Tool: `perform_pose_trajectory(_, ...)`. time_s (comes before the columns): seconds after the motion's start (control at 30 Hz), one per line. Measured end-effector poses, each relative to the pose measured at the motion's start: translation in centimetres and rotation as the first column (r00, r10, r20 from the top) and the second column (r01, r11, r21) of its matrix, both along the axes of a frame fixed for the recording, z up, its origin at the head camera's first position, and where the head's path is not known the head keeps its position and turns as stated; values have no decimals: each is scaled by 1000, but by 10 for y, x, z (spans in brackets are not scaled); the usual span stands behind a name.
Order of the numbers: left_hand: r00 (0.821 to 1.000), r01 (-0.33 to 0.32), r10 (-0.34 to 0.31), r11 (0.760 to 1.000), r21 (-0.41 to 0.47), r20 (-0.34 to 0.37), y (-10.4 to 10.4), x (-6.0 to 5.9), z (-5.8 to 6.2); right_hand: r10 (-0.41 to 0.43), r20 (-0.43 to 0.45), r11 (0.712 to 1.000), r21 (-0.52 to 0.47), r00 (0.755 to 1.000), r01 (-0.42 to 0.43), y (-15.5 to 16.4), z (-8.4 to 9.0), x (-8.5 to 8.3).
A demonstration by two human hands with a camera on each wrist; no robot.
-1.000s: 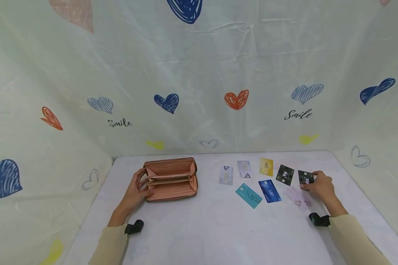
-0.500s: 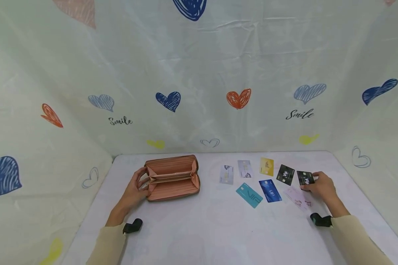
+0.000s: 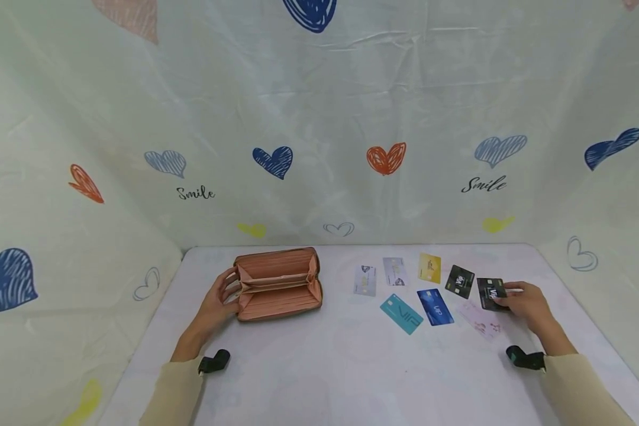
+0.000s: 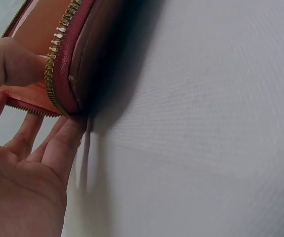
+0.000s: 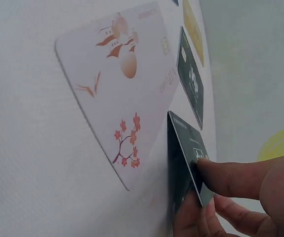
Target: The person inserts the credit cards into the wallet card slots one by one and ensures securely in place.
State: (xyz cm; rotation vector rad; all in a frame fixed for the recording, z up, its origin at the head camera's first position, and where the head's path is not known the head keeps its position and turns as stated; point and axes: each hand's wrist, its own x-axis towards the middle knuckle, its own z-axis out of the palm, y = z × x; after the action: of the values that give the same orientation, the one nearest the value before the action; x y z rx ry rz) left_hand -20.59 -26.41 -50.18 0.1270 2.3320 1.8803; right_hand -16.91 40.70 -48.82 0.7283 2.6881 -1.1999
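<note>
black card pinched at the right, wallet steadied at the left

open wallet [image 3: 278,284] lying flat on the desk [image 3: 319,367], left of the card spread, zipper edge and pink lining showing in the left wrist view [image 4: 65,74]. left hand [image 3: 218,299] at the wallet's left end, thumb curled over the rim, other fingers [image 4: 58,143] straight along the desk under the edge; grasping that end lightly.

right of the wallet, far end of the spread: right hand [image 3: 527,300] pinching a black card [image 3: 491,294], thumb on top, fingers beneath, near edge tipped up off the desk in the right wrist view [image 5: 186,163]. just beside it toward the wallet, a white card [image 3: 479,319] with red blossoms, lying flat [image 5: 122,94], its corner close to the pinched card's edge; touching or not, cannot tell.

further toward the wallet: second black card [image 3: 460,281], yellow card [image 3: 429,268], blue card [image 3: 435,306], teal card [image 3: 401,313], two grey cards [image 3: 394,271] [image 3: 364,280], all flat and apart from one another. wallet well apart from the pinched card. behind the desk, a pale backdrop [image 3: 319,118] with hearts.
</note>
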Motion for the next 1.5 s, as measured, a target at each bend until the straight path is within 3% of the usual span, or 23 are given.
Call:
perform_pose_trajectory(0.17,1000,3,-3,1000,-15,2,-1,-1,0,-5,18,997,-82,1000,7,9,3,4)
perform_pose_trajectory(0.5,999,28,-27,999,-44,22,-3,0,1,74,-84,992,-92,994,-82,10,25,11)
perform_pose_trajectory(0.7,999,15,-14,999,-46,36,-4,1,1,160,-155,981,-87,975,-175,-12,40,13)
perform_pose_trajectory(0.97,999,24,-23,999,-40,41,-3,0,1,206,-135,963,-149,969,-225,-51,55,9)
perform_pose_trajectory(1.5,998,42,-41,999,-28,41,-4,1,1,305,-163,910,-242,938,-337,-122,56,-1)
